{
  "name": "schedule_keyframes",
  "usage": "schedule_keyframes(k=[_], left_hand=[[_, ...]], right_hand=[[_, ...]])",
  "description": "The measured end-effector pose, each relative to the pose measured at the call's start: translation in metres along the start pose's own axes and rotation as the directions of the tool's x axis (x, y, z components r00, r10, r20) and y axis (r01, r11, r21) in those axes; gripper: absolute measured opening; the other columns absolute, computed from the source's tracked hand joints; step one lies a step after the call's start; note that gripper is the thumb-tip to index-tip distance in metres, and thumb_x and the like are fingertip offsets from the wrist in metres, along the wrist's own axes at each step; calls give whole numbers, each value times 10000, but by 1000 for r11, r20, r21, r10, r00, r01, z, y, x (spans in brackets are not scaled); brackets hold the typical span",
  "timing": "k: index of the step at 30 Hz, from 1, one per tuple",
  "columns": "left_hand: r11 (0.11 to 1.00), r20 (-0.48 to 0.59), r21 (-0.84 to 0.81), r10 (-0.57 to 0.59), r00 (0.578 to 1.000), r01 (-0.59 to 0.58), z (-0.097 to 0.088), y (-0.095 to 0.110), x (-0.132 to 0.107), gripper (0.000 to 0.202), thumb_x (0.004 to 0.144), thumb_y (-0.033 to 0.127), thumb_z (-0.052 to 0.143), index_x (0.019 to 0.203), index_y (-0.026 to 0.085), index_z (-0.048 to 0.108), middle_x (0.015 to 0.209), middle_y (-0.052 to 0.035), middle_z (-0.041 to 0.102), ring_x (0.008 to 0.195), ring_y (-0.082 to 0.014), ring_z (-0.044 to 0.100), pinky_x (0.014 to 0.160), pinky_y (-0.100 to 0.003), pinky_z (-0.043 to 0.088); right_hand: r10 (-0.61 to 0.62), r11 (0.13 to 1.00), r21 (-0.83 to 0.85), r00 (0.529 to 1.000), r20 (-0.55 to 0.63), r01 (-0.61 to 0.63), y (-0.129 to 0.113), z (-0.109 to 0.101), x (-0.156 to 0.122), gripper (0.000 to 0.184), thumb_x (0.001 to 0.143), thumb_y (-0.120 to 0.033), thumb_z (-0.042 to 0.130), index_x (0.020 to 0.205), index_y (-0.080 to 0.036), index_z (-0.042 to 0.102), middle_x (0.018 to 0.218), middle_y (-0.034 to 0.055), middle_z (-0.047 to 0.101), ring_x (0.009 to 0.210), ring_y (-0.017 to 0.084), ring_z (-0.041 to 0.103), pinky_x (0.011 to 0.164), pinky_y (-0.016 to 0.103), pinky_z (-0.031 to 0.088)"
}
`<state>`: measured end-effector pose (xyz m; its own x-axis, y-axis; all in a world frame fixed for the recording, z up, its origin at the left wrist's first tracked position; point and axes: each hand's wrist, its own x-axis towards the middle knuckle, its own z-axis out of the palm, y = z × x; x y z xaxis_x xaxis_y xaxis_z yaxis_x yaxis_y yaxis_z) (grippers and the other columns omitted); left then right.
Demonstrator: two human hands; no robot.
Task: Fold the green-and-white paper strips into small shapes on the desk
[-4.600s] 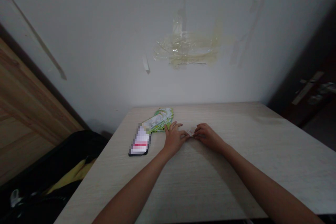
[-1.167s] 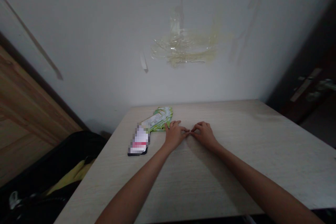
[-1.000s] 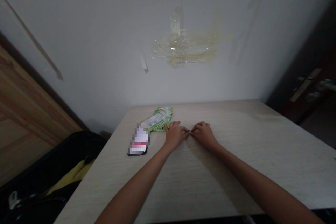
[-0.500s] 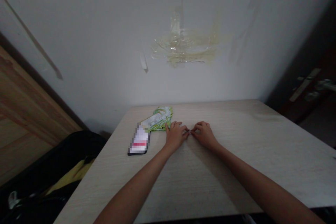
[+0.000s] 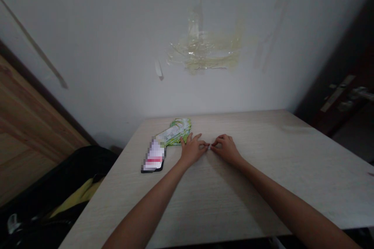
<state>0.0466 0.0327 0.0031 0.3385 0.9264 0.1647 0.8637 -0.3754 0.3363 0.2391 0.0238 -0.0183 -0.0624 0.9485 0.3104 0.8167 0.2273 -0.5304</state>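
Observation:
Over the middle of the table (image 5: 222, 198) my two hands meet fingertip to fingertip. My left hand (image 5: 193, 150) pinches with thumb and index finger, its other fingers spread near a green and white packet (image 5: 177, 131). My right hand (image 5: 226, 148) is closed in a pinch just to the right. Between the fingertips shows a tiny pale thing (image 5: 209, 147), too small to name. Left of my left hand lies a phone (image 5: 154, 157) with its screen blurred out; the packet's lower left end touches or overlaps its top edge.
Behind the table rises a pale wall (image 5: 117, 66) with peeling clear tape (image 5: 204, 54). A dark bag (image 5: 84, 171) with yellow cloth stands past the left table edge, near wooden panelling (image 5: 26, 124). A dark door with a handle (image 5: 360, 92) is at the right.
My left index finger and thumb have shifted slightly left, and its other fingers spread wider. Both hands stay together over the same spot. The whole view has moved a little.

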Motion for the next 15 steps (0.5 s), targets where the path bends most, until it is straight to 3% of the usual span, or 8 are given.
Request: schedule_keyframes(k=[9, 15], left_hand=[[997, 11, 59, 57, 998, -57, 0, 3, -3, 246, 912, 494, 500, 1102, 442, 647, 1494, 98, 397, 1438, -371, 146, 1037, -772, -31], [997, 35, 65, 30, 999, -32, 2, 3, -8, 300, 944, 498, 417, 1162, 450, 617, 1509, 102, 374, 1449, -362, 116, 1060, -749, -38]], right_hand=[[28, 999, 19, 999, 16, -28, 0, -2, 2, 153, 758, -349, 716, 856, -238, 754, 1061, 88, 594, 1087, 252, 492, 957, 364, 369], [14, 999, 30, 1000, 5, -14, 2, -1, 2, 143, 766, -347, 708, 844, -237, 754, 1039, 82, 602, 1071, 248, 500, 940, 361, 377]])
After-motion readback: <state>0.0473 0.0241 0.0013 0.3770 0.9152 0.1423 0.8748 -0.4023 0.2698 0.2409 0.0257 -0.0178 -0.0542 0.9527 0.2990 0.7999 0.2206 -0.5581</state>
